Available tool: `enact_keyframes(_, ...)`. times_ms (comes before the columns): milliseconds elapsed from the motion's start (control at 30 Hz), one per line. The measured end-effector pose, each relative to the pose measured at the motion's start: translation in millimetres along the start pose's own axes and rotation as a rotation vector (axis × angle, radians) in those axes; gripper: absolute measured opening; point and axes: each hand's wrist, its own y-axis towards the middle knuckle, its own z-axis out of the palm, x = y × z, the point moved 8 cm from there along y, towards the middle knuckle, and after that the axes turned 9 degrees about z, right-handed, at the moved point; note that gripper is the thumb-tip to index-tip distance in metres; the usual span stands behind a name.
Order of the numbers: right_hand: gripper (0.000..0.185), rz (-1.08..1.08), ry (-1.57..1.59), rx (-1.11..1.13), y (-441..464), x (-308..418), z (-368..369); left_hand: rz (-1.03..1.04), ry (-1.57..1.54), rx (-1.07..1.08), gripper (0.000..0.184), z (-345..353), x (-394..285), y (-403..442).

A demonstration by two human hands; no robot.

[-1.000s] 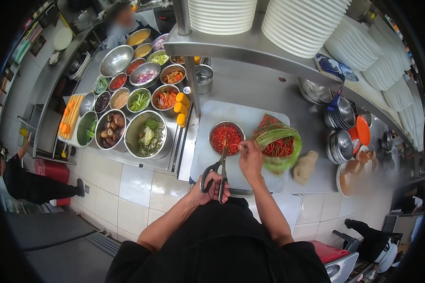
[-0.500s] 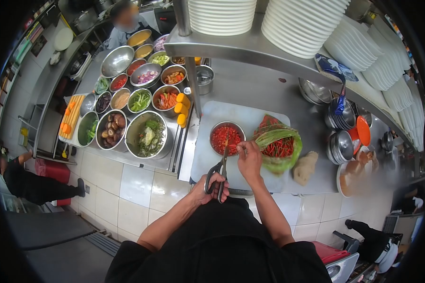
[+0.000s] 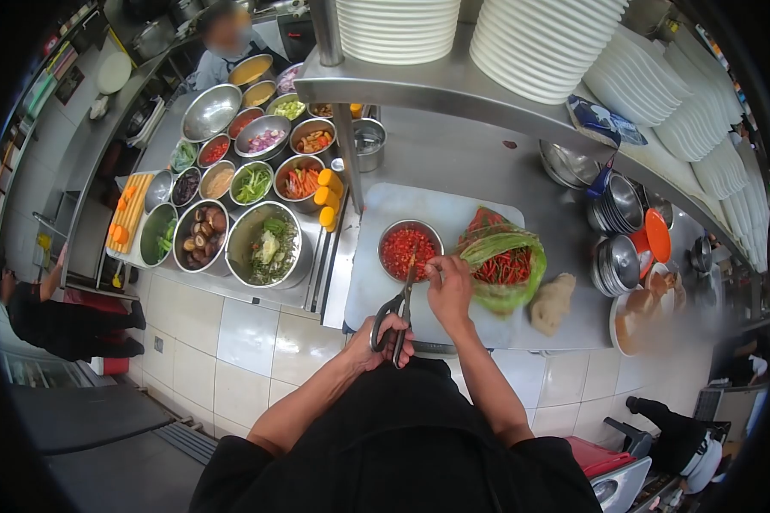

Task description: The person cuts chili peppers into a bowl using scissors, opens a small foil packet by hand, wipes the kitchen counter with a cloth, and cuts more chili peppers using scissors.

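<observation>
My left hand grips black-handled scissors, whose blades point away from me over a metal bowl of cut red chillies. Just right of the blades, my right hand is closed in a pinch near the bowl's rim. Whatever lies between its fingertips is too small to make out. Beyond that hand, whole red chillies fill an opened green bag. Bowl and bag both rest on a white cutting board.
A pale, lumpy root lies right of the board. Metal bowls and an orange bowl stand farther right. Overhead, a shelf carries stacked plates. Pots of cut vegetables crowd the left counter. Other people stand around the kitchen.
My hands and the scissors stay almost in place over the bowl. At the far left, a person in dark clothes has shifted, with the legs now apart.
</observation>
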Motion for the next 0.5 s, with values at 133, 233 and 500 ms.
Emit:
enact_keyframes(133, 0.006, 0.022, -0.013, -0.021, 1.3, -3.3, -1.0, 0.036, 0.209, -0.095, 0.033, -8.5, -6.8, -4.6)
enact_keyframes(233, 0.006, 0.029, -0.021, -0.025, 2.2, -2.3, -3.1, -0.016, -0.025, 0.015, 0.033, 2.5, -1.9, -7.4)
enact_keyframes(500, 0.006, -0.028, -0.006, -0.031, -1.6, 5.8, 1.9, 0.024, -0.023, 0.016, 0.034, 5.2, -1.2, -0.6)
